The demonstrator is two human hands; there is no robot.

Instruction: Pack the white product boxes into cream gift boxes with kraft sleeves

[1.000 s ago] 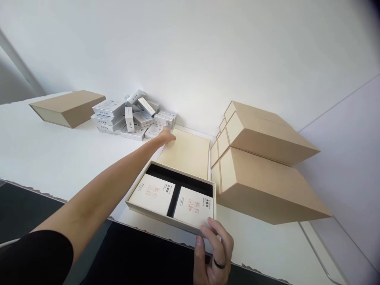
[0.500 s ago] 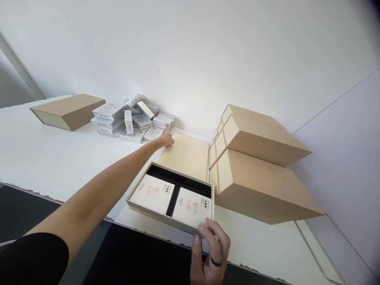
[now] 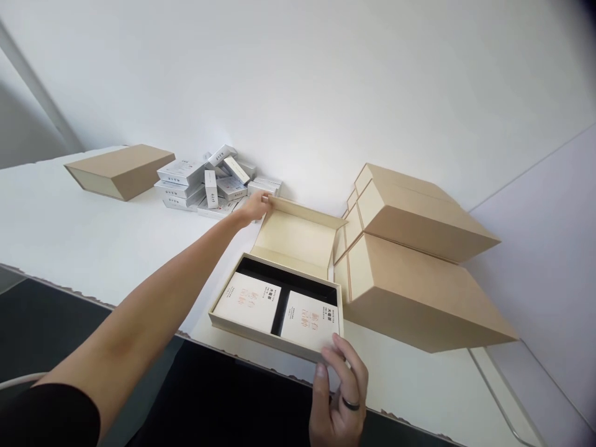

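An open cream gift box [image 3: 267, 339] lies at the table's near edge, with black lining inside. Two white cartons printed with Chinese characters sit in it side by side, a left carton [image 3: 249, 301] and a right carton [image 3: 310, 320]. My left hand [image 3: 255, 207], arm stretched out, is closed on the far left corner of the hinged lid [image 3: 300, 234], which is tilted partly up behind the box. My right hand [image 3: 343, 391], a dark ring on one finger, grips the box's near right corner, thumb on the front wall and fingertips at the right rim.
Several closed tan boxes [image 3: 433, 279] are stacked at the right, close beside the gift box. A pile of small silvery cartons [image 3: 184, 174] rests at the back left. Another tan box [image 3: 118, 171] lies farther left. A white wall [image 3: 298, 93] rises behind the table.
My left hand has raised the lid's far edge off the table, so it is now tilted up. My right hand stays at the box corner. The view has shifted slightly.
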